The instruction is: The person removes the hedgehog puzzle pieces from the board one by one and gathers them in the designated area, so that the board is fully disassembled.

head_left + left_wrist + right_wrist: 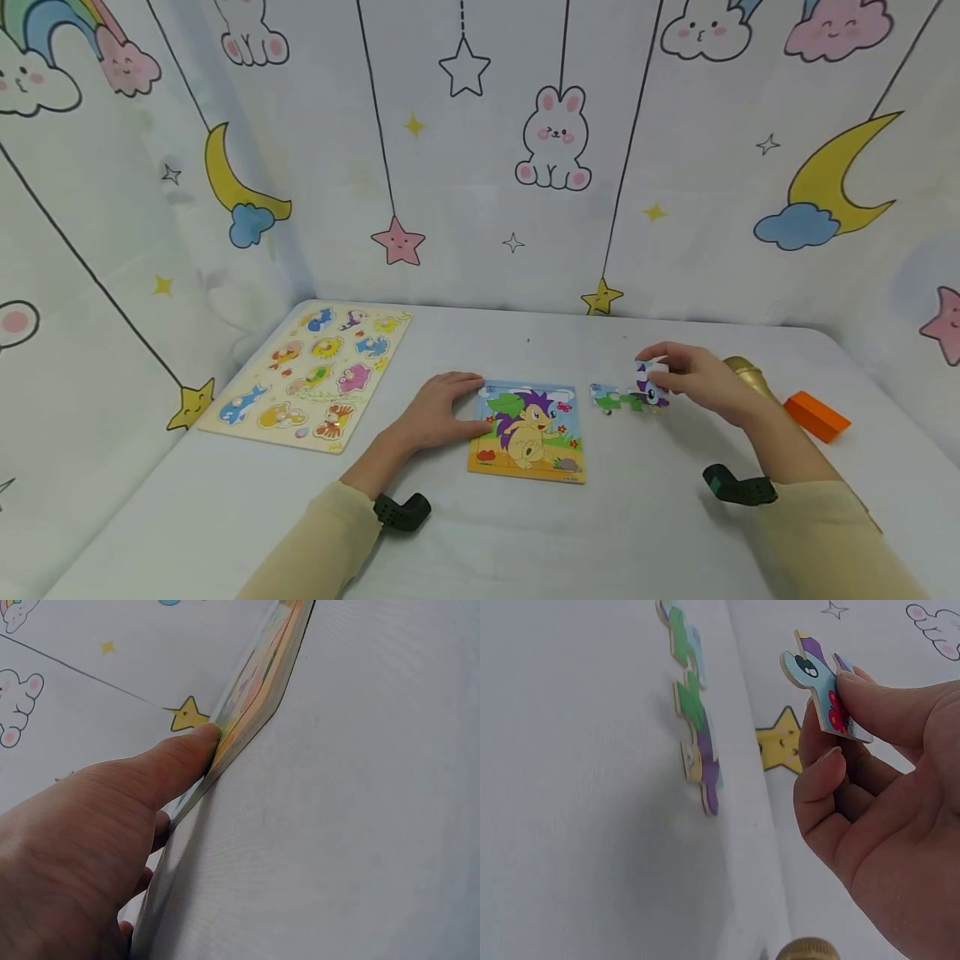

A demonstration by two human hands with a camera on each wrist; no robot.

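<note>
A square hedgehog picture puzzle board [536, 433] lies flat on the table. My left hand [442, 412] rests at its left side, the thumb touching the left edge and the fingers extended near the far left corner. The left wrist view has the thumb [176, 761] lying straight against the board's rim. Between thumb and fingers my right hand [701, 383] pinches a jigsaw piece [829, 697], light blue with purple and red print, held above the table. Below it lie several loose jigsaw pieces [606, 398], green, purple and pale blue, right of the board.
At the left lies a large cream board [315, 375] with colourful animal shapes. An orange block [817, 417] and a gold-coloured rounded object [750, 375], partly hidden by the right forearm, are at the right. A printed cloth backdrop [480, 208] rises behind the white table.
</note>
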